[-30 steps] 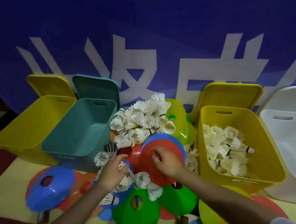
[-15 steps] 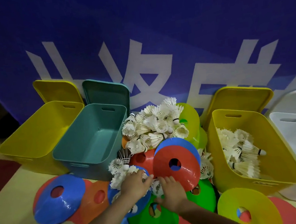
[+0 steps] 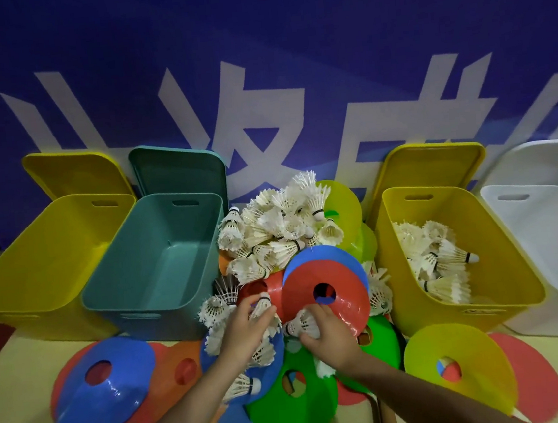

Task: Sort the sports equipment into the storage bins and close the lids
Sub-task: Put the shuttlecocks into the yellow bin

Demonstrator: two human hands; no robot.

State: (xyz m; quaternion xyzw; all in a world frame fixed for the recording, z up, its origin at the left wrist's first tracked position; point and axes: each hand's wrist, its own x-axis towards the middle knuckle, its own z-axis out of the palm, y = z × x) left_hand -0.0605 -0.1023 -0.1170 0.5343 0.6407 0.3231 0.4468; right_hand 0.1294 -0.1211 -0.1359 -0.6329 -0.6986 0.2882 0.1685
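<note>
A heap of white feather shuttlecocks (image 3: 279,226) and coloured disc cones lies on the floor between the bins. My left hand (image 3: 245,327) grips a bunch of shuttlecocks at the heap's front. Just to its right, my right hand (image 3: 328,337) holds a shuttlecock (image 3: 301,324) by the lower edge of a tilted red cone (image 3: 326,296). An open yellow bin (image 3: 454,255) on the right holds several shuttlecocks. The teal bin (image 3: 159,268) and the left yellow bin (image 3: 44,256) show nothing inside.
A white bin (image 3: 550,251) stands at the far right. All lids lean open against the blue banner wall. Blue (image 3: 103,385), orange, green (image 3: 292,399), yellow (image 3: 459,364) and red cones are scattered across the front floor.
Both hands came down from the red cone to the shuttlecocks at the heap's front and closed round them. The view moved closer.
</note>
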